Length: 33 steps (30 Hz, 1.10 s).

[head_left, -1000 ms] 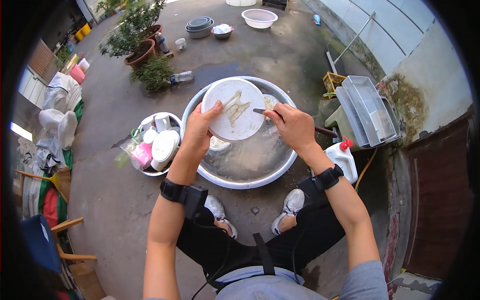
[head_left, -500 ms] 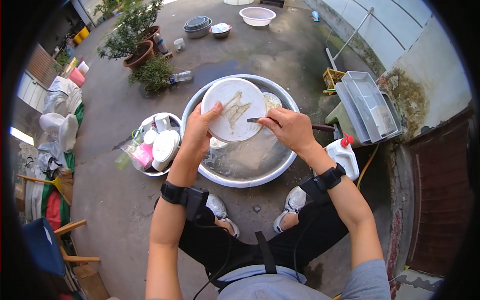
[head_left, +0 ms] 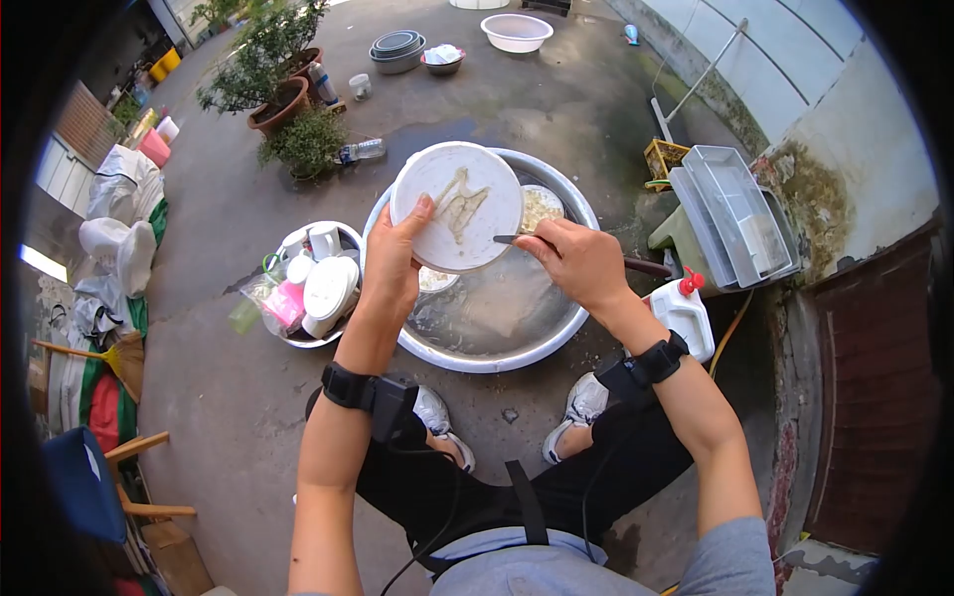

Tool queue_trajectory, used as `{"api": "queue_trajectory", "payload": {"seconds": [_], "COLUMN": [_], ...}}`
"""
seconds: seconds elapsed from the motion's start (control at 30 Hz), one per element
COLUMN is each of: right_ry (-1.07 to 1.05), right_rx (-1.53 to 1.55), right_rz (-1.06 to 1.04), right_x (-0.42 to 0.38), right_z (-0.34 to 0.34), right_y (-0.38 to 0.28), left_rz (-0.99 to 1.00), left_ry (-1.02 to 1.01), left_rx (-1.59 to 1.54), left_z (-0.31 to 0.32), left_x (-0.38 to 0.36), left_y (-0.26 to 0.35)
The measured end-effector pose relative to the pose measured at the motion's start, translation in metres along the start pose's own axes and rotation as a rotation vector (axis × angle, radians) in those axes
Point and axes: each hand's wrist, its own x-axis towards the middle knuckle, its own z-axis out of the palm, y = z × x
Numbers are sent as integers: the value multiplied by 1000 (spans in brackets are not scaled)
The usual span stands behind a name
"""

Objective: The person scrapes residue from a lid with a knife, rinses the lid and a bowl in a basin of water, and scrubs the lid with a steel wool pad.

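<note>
A round white lid (head_left: 437,179) with a yellowish glue-like residue on its face is tilted up in my left hand (head_left: 394,260), thumb on the face and fingers behind. My right hand (head_left: 581,260) is closed around a knife (head_left: 509,239); its short dark blade lies at the lid's lower right edge and its dark handle sticks out past the hand. Below both hands stands a wide metal basin (head_left: 477,360) with cloudy water. White round containers (head_left: 542,206) with pale bits in them sit in the basin, partly hidden by the lid.
Left of the basin is a bowl (head_left: 316,343) of white containers and bags. A white jug with a red cap (head_left: 690,285) and stacked clear plastic bins (head_left: 740,214) stand at the right. Potted plants (head_left: 278,109), a plastic bottle (head_left: 363,151) and tubs (head_left: 517,32) lie farther off.
The lid has risen slightly and shifted a little to the left, uncovering more of the container behind it. The knife stays near the lid's lower right edge.
</note>
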Motion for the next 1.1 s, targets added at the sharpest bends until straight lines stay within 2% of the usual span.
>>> {"api": "queue_trajectory", "payload": {"seconds": [0.07, 0.1, 0.17, 0.3, 0.37, 0.57, 0.67, 0.73, 0.8, 1.03, 1.1], "right_ry": [11, 10, 29, 20, 50, 38, 36, 31, 17, 82, 68], "right_rx": [17, 18, -18, -19, -14, -62, -11, 20, -59, -1, -21], "right_rz": [-112, -110, 57, 50, -91, 49, -73, -65, 82, -20, 26], "right_x": [-2, -1, 4, 0, -3, 3, -3, 0, 6, 2, 5], "right_z": [3, 2, -2, 1, 5, 3, 13, 10, 5, 7, 2], "right_y": [-5, -4, -2, -4, -11, -6, -15, -14, -9, -12, -11], "left_rz": [10, 6, 2, 3, 19, 24, 67, 81, 82, 106, 101], "left_ry": [5, -8, -19, 9, 21, 46, 77, 69, 82, 112, 100], "left_rx": [-4, -4, -5, -17, -29, -71, -75, -101, -115, -160, -149], "left_z": [0, 1, 2, 5, 5, 9, 12, 11, 13, 14, 14], "left_x": [0, -2, -5, -6, -5, -11, -12, -13, -15, -16, -18], "left_y": [1, 4, 6, 3, 2, 2, 2, 2, 2, 2, 3]}}
